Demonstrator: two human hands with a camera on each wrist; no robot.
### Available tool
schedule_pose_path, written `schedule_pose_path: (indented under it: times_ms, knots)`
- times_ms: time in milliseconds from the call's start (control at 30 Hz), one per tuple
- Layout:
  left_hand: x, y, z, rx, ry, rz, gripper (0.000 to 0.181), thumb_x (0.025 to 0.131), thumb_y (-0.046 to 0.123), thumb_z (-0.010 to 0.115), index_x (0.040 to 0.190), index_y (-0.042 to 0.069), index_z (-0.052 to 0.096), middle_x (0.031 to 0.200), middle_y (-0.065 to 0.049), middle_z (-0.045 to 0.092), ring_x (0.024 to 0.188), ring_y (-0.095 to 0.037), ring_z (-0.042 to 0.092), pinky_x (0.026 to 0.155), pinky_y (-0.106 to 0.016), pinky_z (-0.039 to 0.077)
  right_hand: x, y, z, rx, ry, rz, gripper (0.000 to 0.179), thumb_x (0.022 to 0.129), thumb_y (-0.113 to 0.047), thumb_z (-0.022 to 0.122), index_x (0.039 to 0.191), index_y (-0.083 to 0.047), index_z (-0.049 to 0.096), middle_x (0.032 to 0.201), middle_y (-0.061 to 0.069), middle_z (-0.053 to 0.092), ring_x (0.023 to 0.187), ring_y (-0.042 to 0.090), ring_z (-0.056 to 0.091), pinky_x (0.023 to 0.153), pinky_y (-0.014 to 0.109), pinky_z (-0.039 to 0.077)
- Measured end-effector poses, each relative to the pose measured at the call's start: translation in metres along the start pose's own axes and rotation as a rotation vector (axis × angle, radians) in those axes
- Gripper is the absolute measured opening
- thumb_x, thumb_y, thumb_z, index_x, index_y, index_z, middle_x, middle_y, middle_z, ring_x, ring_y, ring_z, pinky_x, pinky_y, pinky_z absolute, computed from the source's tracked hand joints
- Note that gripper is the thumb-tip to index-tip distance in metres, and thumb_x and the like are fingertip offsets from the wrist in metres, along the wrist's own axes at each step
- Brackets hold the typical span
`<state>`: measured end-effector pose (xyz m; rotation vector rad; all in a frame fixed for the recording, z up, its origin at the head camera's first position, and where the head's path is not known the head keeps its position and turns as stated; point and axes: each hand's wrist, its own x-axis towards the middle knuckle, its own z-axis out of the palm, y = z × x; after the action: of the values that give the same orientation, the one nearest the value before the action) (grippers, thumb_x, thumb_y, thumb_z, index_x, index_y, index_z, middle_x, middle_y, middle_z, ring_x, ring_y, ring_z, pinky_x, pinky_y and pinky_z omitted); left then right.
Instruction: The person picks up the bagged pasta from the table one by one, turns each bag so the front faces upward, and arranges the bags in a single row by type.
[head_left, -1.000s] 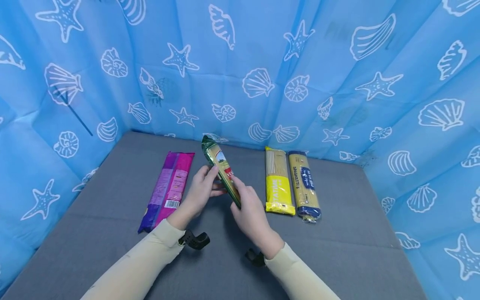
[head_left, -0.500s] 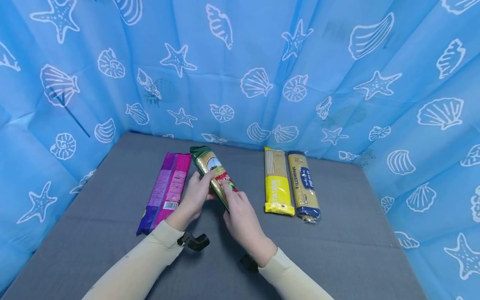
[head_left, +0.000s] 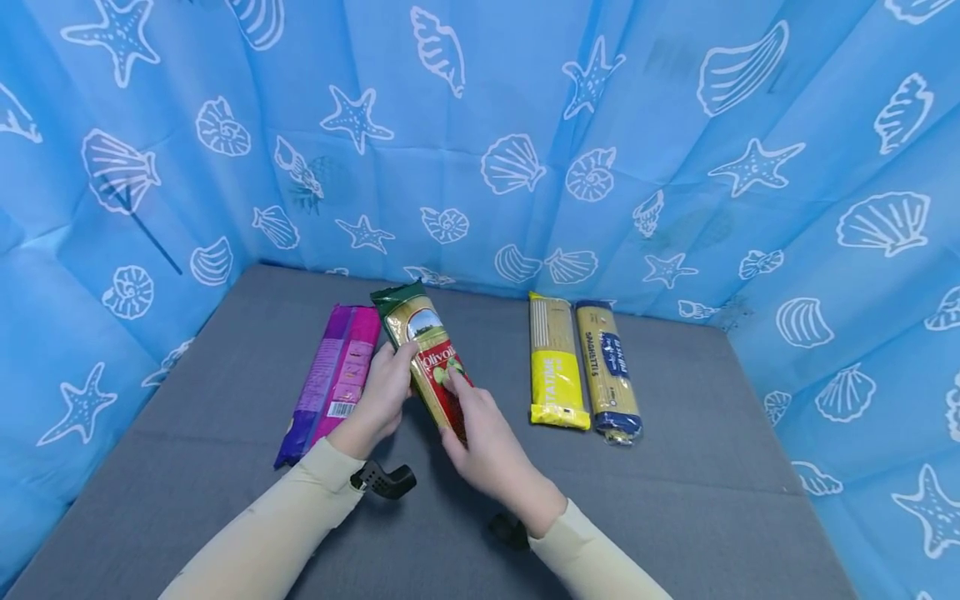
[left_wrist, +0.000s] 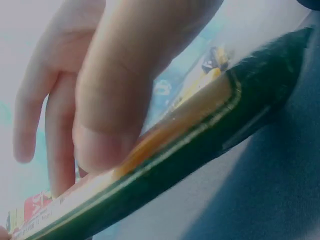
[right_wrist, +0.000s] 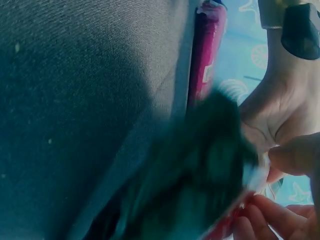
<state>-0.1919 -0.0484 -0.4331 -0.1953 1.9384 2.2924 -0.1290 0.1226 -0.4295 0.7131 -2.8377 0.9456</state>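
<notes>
Both hands hold a long pasta pack (head_left: 427,329) in green, gold and red, tilted with its green end up and to the left. Its red label faces the head camera. My left hand (head_left: 381,398) grips the pack's left edge, thumb over the front; in the left wrist view that thumb (left_wrist: 107,120) presses on the pack's face (left_wrist: 165,175). Lower down, my right hand (head_left: 483,442) holds the right side, one finger lying on the red label. In the right wrist view, the green end (right_wrist: 195,170) is blurred beside the right hand's fingers (right_wrist: 270,215).
On the grey table (head_left: 675,517), a purple and pink packet (head_left: 333,379) lies to the left. A yellow pasta pack (head_left: 557,362) and a blue-banded spaghetti pack (head_left: 606,367) lie side by side at right. A blue shell-patterned curtain (head_left: 480,125) hangs behind.
The pasta pack has turned from nearly edge-on to showing its labelled front. Its upper end has shifted left, and both hands have stayed on it. The packs on the table lie as before.
</notes>
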Motion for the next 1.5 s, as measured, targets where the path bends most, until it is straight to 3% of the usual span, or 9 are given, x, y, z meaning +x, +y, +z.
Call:
schedule_pose_path:
  times_ms: [100, 200, 367, 533, 667, 833, 1100, 1333, 1500]
  knots:
    - [0.0, 0.002, -0.002, 0.018, -0.003, -0.002, 0.044, 0.103, 0.036, 0.04, 0.141, 0.014, 0.04, 0.123, -0.011, 0.06, 0.099, -0.022, 0.061, 0.074, -0.03, 0.051, -0.001, 0.005, -0.001, 0.019, 0.036, 0.003, 0.079, 0.089, -0.03, 0.07, 0.152, -0.015, 0.025, 0.143, -0.001, 0.043, 0.122, 0.014, 0.041, 0.097, 0.037, 0.046]
    - [0.0, 0.004, -0.003, 0.011, -0.015, -0.001, 0.043, 0.103, 0.035, 0.04, 0.14, 0.012, 0.04, 0.122, -0.012, 0.06, 0.104, -0.023, 0.061, 0.083, -0.035, 0.051, -0.003, 0.012, 0.001, 0.068, 0.039, 0.051, 0.077, 0.09, -0.032, 0.069, 0.152, -0.015, 0.025, 0.143, 0.002, 0.04, 0.122, 0.015, 0.04, 0.096, 0.038, 0.046]
    - [0.001, 0.006, -0.003, 0.018, -0.075, 0.009, 0.042, 0.104, 0.037, 0.039, 0.137, 0.01, 0.041, 0.123, -0.012, 0.057, 0.115, -0.025, 0.055, 0.1, -0.043, 0.041, -0.008, 0.024, 0.003, 0.428, -0.054, 0.249, 0.071, 0.095, -0.034, 0.063, 0.151, -0.012, 0.025, 0.138, 0.007, 0.045, 0.118, 0.021, 0.05, 0.09, 0.041, 0.05]
    - [0.001, 0.005, -0.003, 0.066, -0.113, -0.017, 0.043, 0.104, 0.041, 0.038, 0.134, 0.01, 0.041, 0.122, -0.013, 0.057, 0.116, -0.025, 0.054, 0.103, -0.045, 0.038, -0.011, 0.029, 0.006, 0.81, -0.16, 0.376, 0.059, 0.098, -0.03, 0.058, 0.145, -0.005, 0.032, 0.127, 0.015, 0.057, 0.11, 0.026, 0.059, 0.087, 0.041, 0.051]
    - [0.001, 0.003, -0.003, 0.075, -0.142, -0.041, 0.044, 0.104, 0.041, 0.037, 0.136, 0.011, 0.04, 0.121, -0.014, 0.059, 0.112, -0.026, 0.057, 0.098, -0.045, 0.043, -0.012, 0.03, 0.006, 0.957, -0.2, 0.419, 0.05, 0.099, -0.025, 0.058, 0.138, -0.001, 0.039, 0.117, 0.014, 0.063, 0.1, 0.023, 0.063, 0.083, 0.037, 0.053]
    - [0.002, 0.0, -0.004, 0.1, -0.165, -0.055, 0.044, 0.104, 0.038, 0.041, 0.138, 0.012, 0.041, 0.119, -0.013, 0.061, 0.106, -0.025, 0.061, 0.095, -0.043, 0.046, -0.013, 0.03, 0.009, 0.979, -0.178, 0.452, 0.045, 0.096, -0.024, 0.062, 0.132, -0.002, 0.044, 0.112, 0.012, 0.065, 0.096, 0.022, 0.064, 0.08, 0.036, 0.054]
    - [0.002, -0.009, -0.002, 0.198, -0.281, -0.081, 0.047, 0.101, 0.029, 0.053, 0.14, 0.014, 0.033, 0.123, -0.01, 0.056, 0.109, -0.022, 0.059, 0.095, -0.044, 0.045, -0.013, 0.028, 0.015, 0.957, -0.068, 0.473, 0.041, 0.097, -0.016, 0.061, 0.128, -0.001, 0.039, 0.112, 0.015, 0.062, 0.094, 0.024, 0.064, 0.078, 0.038, 0.054]
    - [-0.004, -0.018, 0.001, 0.319, -0.311, -0.007, 0.043, 0.1, 0.026, 0.055, 0.135, 0.009, 0.038, 0.12, -0.009, 0.06, 0.108, -0.021, 0.06, 0.097, -0.044, 0.044, -0.01, 0.029, 0.021, 0.956, 0.069, 0.478, 0.039, 0.098, -0.015, 0.058, 0.131, -0.004, 0.038, 0.113, 0.016, 0.062, 0.094, 0.025, 0.065, 0.076, 0.038, 0.054]
    - [-0.011, -0.027, 0.006, 0.361, -0.343, 0.037, 0.042, 0.1, 0.023, 0.055, 0.136, 0.006, 0.04, 0.104, -0.009, 0.065, 0.093, -0.02, 0.065, 0.083, -0.038, 0.051, -0.003, 0.031, 0.018, 0.926, 0.169, 0.509, 0.041, 0.098, -0.018, 0.059, 0.133, -0.009, 0.039, 0.118, 0.012, 0.061, 0.098, 0.024, 0.064, 0.08, 0.039, 0.054]
